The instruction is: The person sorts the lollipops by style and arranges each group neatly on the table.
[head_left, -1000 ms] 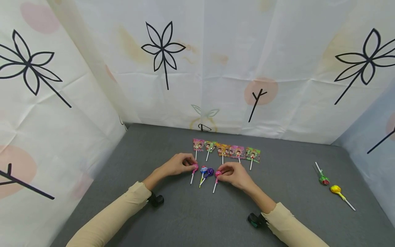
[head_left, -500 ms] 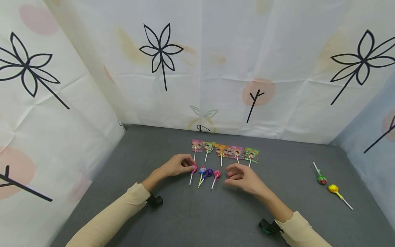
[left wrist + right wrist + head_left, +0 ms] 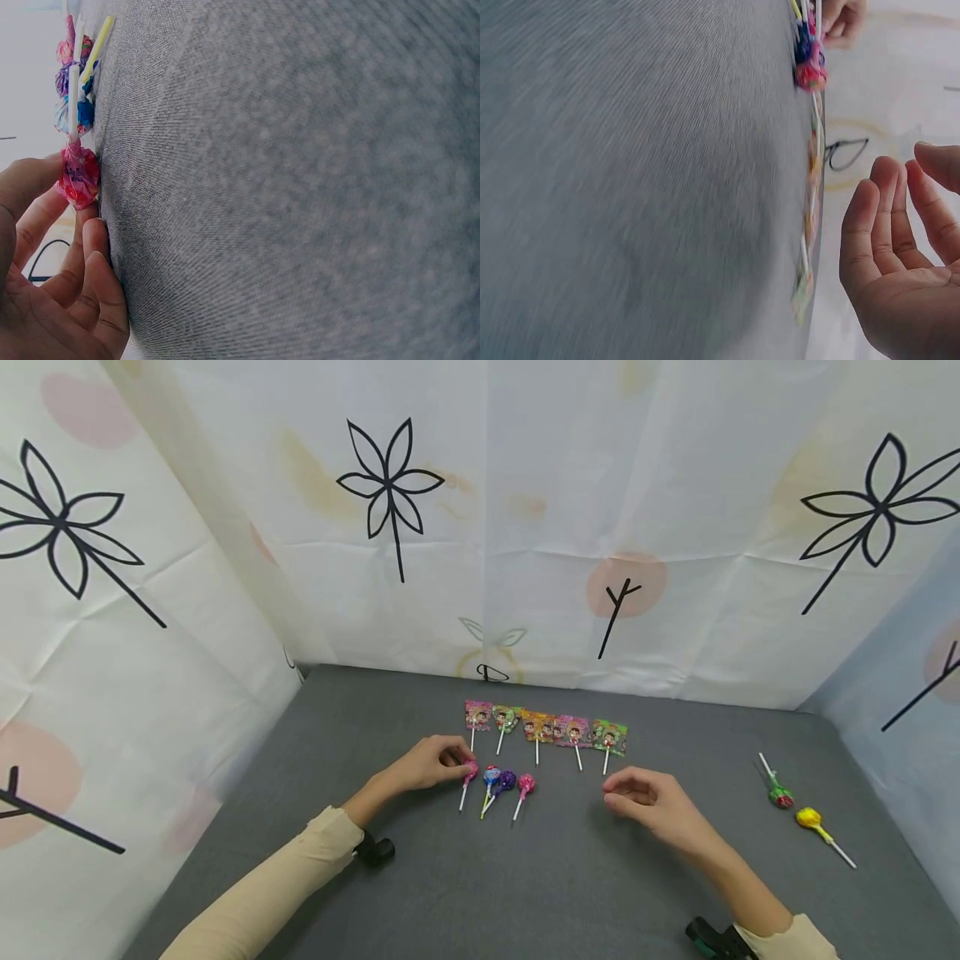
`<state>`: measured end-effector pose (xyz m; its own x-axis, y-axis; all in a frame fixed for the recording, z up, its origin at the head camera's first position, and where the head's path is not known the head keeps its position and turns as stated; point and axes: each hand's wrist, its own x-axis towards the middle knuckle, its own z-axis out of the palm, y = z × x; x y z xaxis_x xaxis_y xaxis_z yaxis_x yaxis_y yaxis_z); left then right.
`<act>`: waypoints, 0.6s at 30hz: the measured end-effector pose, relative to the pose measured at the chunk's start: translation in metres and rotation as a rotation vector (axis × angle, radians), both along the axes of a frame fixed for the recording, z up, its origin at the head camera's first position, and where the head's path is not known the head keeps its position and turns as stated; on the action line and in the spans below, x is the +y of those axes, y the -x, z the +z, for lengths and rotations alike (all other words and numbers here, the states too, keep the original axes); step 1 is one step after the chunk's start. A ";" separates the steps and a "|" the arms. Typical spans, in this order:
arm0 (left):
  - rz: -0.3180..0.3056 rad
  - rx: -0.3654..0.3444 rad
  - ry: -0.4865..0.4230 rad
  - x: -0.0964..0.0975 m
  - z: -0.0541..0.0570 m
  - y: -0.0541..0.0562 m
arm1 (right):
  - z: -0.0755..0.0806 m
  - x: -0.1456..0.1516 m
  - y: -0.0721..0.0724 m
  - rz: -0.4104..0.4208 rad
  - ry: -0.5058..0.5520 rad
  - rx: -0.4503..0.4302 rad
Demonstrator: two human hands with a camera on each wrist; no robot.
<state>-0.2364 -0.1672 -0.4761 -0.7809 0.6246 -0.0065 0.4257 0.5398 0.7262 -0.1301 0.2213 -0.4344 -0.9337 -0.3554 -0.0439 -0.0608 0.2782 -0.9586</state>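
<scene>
My left hand [image 3: 429, 763] pinches the head of a pink-wrapped lollipop [image 3: 78, 180] between thumb and fingers, low over the grey cloth; its white stick points toward me in the head view. Just right of it lie a blue lollipop [image 3: 491, 775] and a purple lollipop [image 3: 507, 780], their sticks crossing. A second pink lollipop [image 3: 527, 784] lies beside the purple one. My right hand [image 3: 663, 802] hovers over the cloth to the right of this row, fingers loosely bent and nothing between them.
Behind the row lie several flat-packet lollipops [image 3: 537, 727] side by side. At the far right are a green-and-red lollipop [image 3: 782, 795] and a yellow lollipop [image 3: 809, 817]. A patterned white curtain [image 3: 525, 527] encloses the grey table [image 3: 480, 893] at the back and sides.
My right hand has let go of the right-hand pink lollipop and moved off to the right. My left hand stays at its pink lollipop.
</scene>
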 end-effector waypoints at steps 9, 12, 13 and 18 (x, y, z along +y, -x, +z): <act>-0.010 0.006 -0.019 0.000 -0.001 0.000 | 0.007 0.040 -0.017 -0.098 -0.037 -0.012; -0.009 0.001 -0.021 -0.001 -0.002 0.000 | 0.006 0.053 -0.021 -0.122 -0.055 -0.012; -0.008 -0.002 -0.021 -0.001 -0.002 0.000 | 0.005 0.058 -0.022 -0.132 -0.062 -0.012; -0.003 -0.008 -0.013 0.000 -0.003 0.001 | 0.004 0.083 -0.030 -0.171 -0.100 0.000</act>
<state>-0.2377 -0.1672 -0.4791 -0.7791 0.6269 -0.0048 0.4212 0.5291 0.7367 -0.1006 0.3044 -0.4303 -0.9801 -0.1855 -0.0709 -0.0047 0.3788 -0.9255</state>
